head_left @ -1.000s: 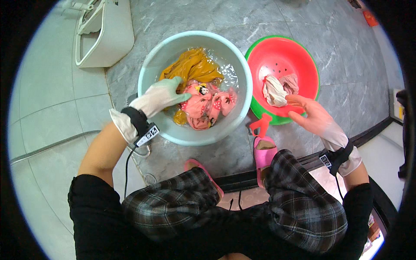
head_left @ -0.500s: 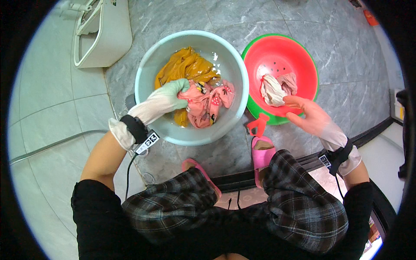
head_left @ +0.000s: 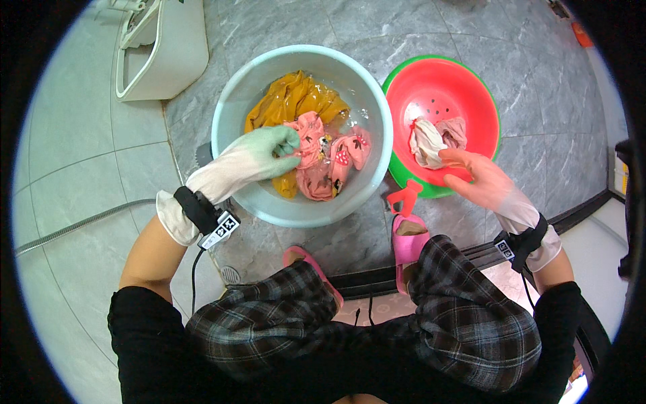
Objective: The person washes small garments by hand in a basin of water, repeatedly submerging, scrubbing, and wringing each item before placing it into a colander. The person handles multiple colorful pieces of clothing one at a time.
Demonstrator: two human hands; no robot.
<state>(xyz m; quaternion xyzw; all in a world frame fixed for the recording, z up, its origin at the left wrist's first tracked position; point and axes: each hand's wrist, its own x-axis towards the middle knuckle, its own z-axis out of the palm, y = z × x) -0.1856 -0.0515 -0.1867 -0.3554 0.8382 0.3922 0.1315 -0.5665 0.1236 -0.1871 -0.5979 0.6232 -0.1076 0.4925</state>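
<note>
My left hand (head_left: 266, 151), in a white glove with green fingers, is over the large pale blue basin (head_left: 225, 121). Its fingers are curled, with a gap between them and the thumb, right beside a wet pink printed garment (head_left: 319, 165). Mustard-yellow cloth (head_left: 289, 101) lies in the water behind the pink one. Gloved in white with pink fingers, my right hand (head_left: 481, 182) hovers at the near rim of a red basin (head_left: 410, 84) with a green edge. Thumb and fingers are apart and hold nothing. Inside that basin lie a white cloth (head_left: 426, 143) and a dusty-pink cloth (head_left: 452, 132).
A white bin-like container (head_left: 175, 60) stands by the wall at upper left. A metal hose (head_left: 94, 224) runs along the left. My feet in pink slippers (head_left: 409, 248) are close to the basins, beside a dark raised sill (head_left: 363, 281). Grey tiles (head_left: 531, 87) cover the floor.
My left hand has drawn slightly down from the pink garment, and its fingers have parted from the thumb. The pink cloth has shifted a little. My right hand stays almost still.
</note>
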